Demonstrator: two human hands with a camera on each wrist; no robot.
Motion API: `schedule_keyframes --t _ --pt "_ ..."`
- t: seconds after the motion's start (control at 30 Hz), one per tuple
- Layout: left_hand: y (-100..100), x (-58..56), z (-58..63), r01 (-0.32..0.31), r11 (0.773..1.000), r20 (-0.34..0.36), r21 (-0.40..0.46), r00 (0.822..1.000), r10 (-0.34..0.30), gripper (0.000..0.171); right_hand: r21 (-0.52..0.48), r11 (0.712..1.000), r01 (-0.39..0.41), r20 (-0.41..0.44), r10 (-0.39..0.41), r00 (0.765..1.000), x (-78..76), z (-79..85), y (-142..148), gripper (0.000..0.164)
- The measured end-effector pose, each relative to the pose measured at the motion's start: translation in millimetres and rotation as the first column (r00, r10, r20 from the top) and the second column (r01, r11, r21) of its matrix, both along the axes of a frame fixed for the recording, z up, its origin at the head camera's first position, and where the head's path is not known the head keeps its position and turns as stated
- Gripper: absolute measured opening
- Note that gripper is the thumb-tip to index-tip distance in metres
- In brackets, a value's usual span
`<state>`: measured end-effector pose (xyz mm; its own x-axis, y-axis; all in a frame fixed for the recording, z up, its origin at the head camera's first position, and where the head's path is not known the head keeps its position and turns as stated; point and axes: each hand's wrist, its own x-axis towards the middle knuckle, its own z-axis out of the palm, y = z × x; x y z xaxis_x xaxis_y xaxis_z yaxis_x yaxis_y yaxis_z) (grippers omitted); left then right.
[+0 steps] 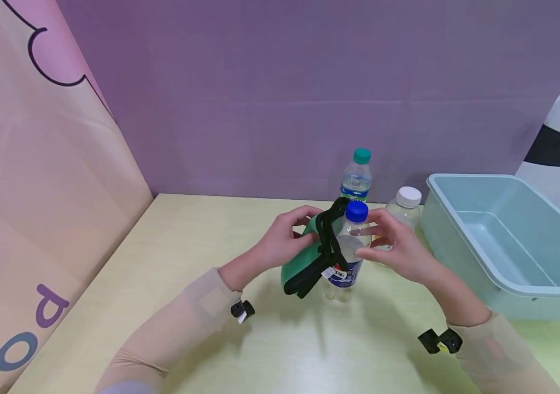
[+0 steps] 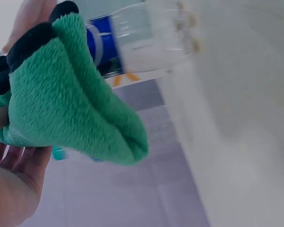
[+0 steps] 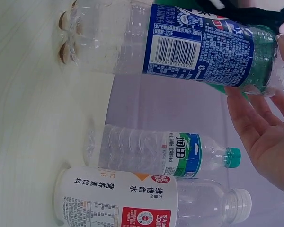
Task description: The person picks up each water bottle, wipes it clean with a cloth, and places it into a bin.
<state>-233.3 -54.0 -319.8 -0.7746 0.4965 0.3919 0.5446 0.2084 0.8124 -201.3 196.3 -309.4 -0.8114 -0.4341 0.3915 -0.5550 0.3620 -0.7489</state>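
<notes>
Left hand [image 1: 285, 239] is gripping green fuzzy black-trimmed fabric [image 2: 71, 97]; right hand [image 1: 400, 249] is pinching blue-capped clear plastic bottle [image 3: 177, 47] below cap. Best be steadying it lightly; plastic looks squeezable.

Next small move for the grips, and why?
Probably the left grip should press the cloth more fully onto the blue-capped bottle. In the head view its black edge overlaps the bottle, but its green part bulges off to the side; the right grip curls around the bottle near its neck, so it could steady it.
</notes>
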Motion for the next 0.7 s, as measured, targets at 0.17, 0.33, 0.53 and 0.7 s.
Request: schedule_keyframes --t 0.17,0.33,0.53,0.7 --pt "1 1.9 15.2 0.02 0.999 -0.057 0.035 0.998 -0.018 0.032 0.003 1.0 -0.005 -0.002 0.005 1.0 -0.9 -0.5 -1 0.051" --pt "0 1.4 18.5 0.025 1.0 -0.061 0.007 0.998 -0.024 0.03 0.003 1.0 -0.008 0.007 0.008 1.0 -2.1 -1.5 -1 0.052" --pt "-3 -3.8 5.0 0.053 0.998 -0.009 -0.036 0.999 -0.053 0.027 0.001 1.0 -0.001 0.012 0.001 1.0 -2.0 -1.3 0 0.053" --pt "-4 -6.7 -15.9 0.095 0.99 0.004 -0.104 0.996 -0.095 0.028 -0.006 1.0 0.003 0.025 -0.003 1.0 -0.3 -0.2 0 0.052"
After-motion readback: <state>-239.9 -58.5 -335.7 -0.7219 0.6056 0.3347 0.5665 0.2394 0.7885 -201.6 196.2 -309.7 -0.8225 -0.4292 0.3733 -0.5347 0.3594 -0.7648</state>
